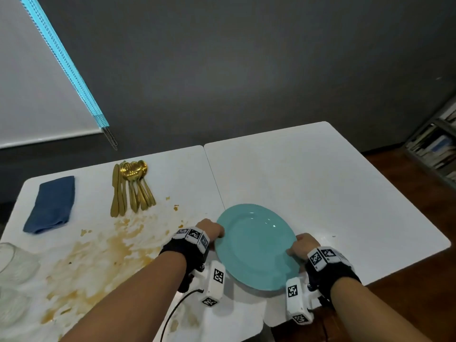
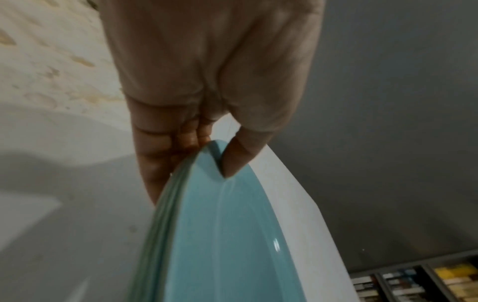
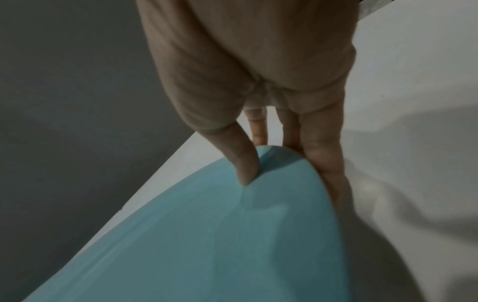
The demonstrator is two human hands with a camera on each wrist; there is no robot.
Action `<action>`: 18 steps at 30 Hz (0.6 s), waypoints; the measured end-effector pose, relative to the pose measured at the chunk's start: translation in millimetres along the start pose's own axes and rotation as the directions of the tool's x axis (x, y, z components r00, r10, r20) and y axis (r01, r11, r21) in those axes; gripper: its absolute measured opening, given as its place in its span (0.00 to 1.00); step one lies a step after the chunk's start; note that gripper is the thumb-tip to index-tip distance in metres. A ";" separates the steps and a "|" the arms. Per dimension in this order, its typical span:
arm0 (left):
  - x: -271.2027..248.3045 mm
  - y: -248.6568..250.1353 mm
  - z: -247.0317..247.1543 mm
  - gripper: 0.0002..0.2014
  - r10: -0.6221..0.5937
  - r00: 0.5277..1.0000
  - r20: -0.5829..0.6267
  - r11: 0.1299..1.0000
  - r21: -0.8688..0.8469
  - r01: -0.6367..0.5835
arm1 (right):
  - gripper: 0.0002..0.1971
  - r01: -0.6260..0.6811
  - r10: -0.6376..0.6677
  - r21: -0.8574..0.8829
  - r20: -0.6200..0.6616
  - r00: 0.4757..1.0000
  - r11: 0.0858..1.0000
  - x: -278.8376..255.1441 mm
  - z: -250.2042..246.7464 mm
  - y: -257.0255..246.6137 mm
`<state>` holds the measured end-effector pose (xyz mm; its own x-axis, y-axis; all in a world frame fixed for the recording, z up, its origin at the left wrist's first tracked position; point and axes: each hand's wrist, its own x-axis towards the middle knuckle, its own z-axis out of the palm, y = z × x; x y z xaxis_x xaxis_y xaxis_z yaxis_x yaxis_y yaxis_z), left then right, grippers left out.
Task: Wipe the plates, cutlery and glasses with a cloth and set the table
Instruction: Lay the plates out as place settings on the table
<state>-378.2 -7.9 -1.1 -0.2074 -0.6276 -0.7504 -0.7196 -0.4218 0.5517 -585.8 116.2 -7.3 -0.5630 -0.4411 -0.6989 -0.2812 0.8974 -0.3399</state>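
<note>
A teal plate (image 1: 256,245) is held over the white table (image 1: 320,181) near its front edge. In the left wrist view its rim (image 2: 175,204) shows layered edges, as of plates stacked. My left hand (image 1: 214,230) grips the left rim, thumb on top and fingers (image 2: 152,163) underneath. My right hand (image 1: 299,245) grips the right rim the same way, with the thumb (image 3: 243,163) pressed on the plate (image 3: 207,235). A folded blue cloth (image 1: 51,206) lies at the far left. Gold cutlery (image 1: 132,188) lies in a bundle behind the left hand.
Brown smeared stains (image 1: 103,255) cover the left table half. Clear glasses (image 1: 14,262) stand at the left edge. The right table half beyond the plate is bare white. A bookshelf (image 1: 436,149) stands at the far right, by the dark wall.
</note>
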 end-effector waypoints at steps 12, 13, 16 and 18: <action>-48.6 27.2 -41.4 0.12 0.328 0.943 -0.057 0.795 -0.523 -0.308 | 0.09 0.081 -0.019 0.446 -0.142 0.990 0.892 -66.8 -30.0 -34.7; -51.5 28.2 -43.7 0.16 0.342 0.937 -0.067 0.793 -0.515 -0.326 | 0.09 0.090 -0.019 0.476 -0.152 0.988 0.875 -71.2 -31.7 -33.9; -57.6 30.3 -49.0 0.21 0.374 0.922 -0.097 0.770 -0.522 -0.367 | 0.15 0.056 0.015 0.587 -0.116 0.993 0.808 -84.6 -36.2 -34.7; -60.9 31.0 -50.4 0.24 0.385 0.917 -0.107 0.756 -0.533 -0.380 | 0.15 0.074 0.002 0.645 -0.115 0.993 0.761 -90.5 -39.7 -34.4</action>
<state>-354.5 -15.8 80.1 -0.3966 -0.8076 -0.4364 -0.1116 -0.4295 0.8962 -556.0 125.1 92.7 -0.6493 -0.4373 -0.6222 0.2459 0.6535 -0.7158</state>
